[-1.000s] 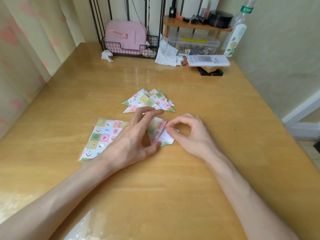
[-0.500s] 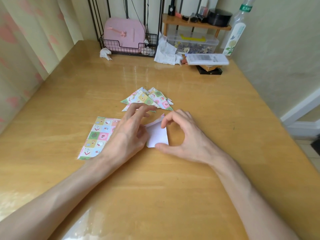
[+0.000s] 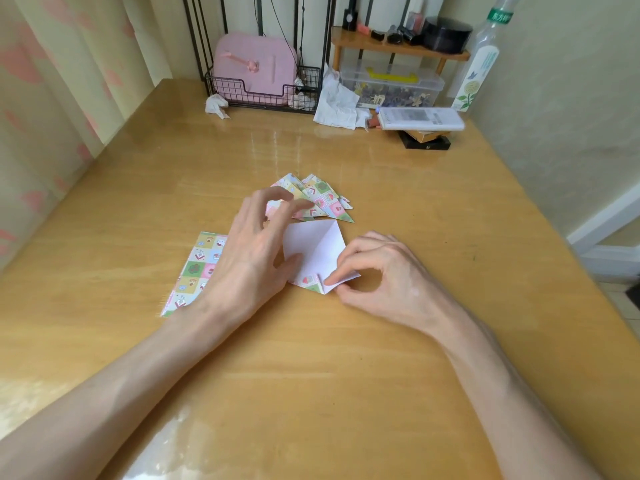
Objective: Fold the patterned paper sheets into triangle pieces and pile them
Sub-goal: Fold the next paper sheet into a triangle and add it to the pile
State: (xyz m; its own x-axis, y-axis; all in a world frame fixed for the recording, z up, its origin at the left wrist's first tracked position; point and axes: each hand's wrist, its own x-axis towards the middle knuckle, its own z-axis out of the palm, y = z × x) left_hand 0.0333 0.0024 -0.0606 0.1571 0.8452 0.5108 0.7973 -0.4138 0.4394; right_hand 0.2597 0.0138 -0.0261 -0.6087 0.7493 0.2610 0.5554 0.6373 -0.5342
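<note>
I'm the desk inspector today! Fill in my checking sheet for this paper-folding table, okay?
Surface: wooden table, glossy, with glare near the front edge.
Job's things: half-folded sheet, white side up; pile of triangles behind it; flat patterned paper, partly under the left wrist.
Clutter: wire basket holding a pink case, tissue, clear box and bottle, all along the far edge.
Hands: left hand rests its thumb on the half-folded sheet; right hand pinches its near corner.
Cables: thin black cords behind the basket.
Surroundings: curtain on the left, plain wall on the right.

The left hand [image 3: 252,258] covers one side of the flat patterned sheet [image 3: 199,268] and part of the triangle pile [image 3: 325,199]
</note>
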